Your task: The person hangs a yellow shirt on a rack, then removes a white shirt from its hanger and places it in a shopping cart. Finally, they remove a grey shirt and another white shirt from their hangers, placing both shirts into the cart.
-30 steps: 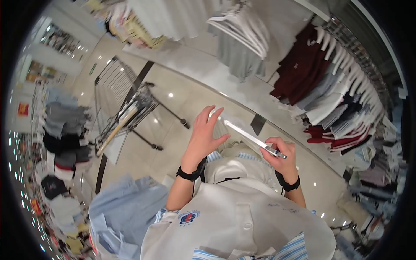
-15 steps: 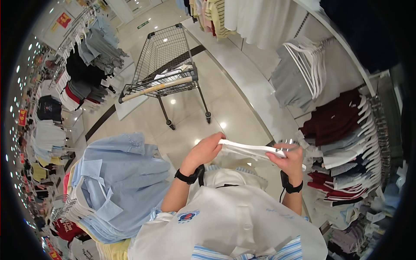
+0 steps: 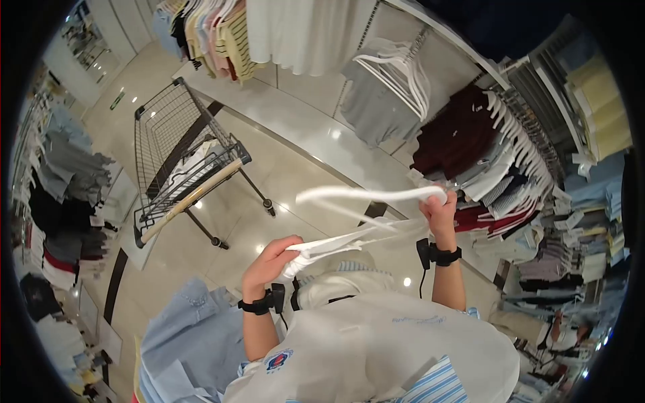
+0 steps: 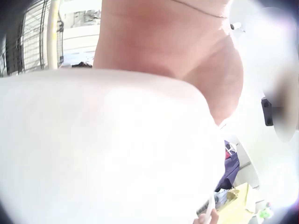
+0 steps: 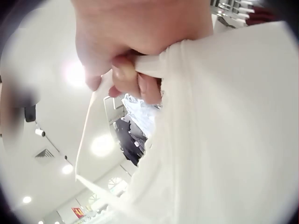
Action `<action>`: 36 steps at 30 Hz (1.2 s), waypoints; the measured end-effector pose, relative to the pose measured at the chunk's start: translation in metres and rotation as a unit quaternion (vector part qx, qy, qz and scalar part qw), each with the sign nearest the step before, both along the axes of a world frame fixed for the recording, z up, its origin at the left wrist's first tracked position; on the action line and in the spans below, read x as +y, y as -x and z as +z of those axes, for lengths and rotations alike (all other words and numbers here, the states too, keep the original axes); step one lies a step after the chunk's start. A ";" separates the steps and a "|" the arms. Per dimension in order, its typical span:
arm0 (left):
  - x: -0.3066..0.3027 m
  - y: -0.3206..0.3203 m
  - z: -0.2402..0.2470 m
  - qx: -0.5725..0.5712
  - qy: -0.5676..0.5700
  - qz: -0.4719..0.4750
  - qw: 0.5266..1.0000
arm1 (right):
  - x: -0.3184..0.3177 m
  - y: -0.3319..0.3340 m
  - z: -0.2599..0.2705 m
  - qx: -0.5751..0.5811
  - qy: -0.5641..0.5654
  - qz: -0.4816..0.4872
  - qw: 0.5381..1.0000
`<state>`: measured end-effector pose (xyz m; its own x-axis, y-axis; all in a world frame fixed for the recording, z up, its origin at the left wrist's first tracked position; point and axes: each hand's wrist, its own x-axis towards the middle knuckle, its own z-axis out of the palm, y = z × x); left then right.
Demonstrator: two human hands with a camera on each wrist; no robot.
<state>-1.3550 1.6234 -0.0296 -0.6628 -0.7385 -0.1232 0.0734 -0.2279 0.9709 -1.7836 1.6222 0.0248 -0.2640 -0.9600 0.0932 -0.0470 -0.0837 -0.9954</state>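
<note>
Across the middle of the head view, a pale shiny floor. Along the right side, a rack of dark red, white and striped garments on white hangers; beyond the floor, grey garments on more white hangers; at the left edge, grey and black garments. On the floor to the upper left, a wire shopping cart with a pale wooden-looking handle and some white cloth inside (too small to make out). At the bottom, a white top with blue-striped trim, worn by the person; beside it at lower left, a light blue shirt.

In front of the worn top, between the two hands, a thin white garment, stretched across and bunched at the left end, close and pale in both wrist views. Just above it, running leftward from the right hand, a white hanger, blurred; impossible to tell whether hooked into the cloth.

At the right end, the right hand, closed firmly round the garment's band, fingers curled under it, with the hanger also in its grasp. At the left end, the left hand, closed on the bunched cloth, fingertips partly hidden. Round each wrist, a black strap with a small camera.
</note>
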 end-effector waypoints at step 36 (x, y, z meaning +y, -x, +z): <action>-0.229 0.010 0.136 0.051 0.027 0.562 0.825 | -0.316 -0.019 -0.006 -0.218 0.078 -0.039 0.972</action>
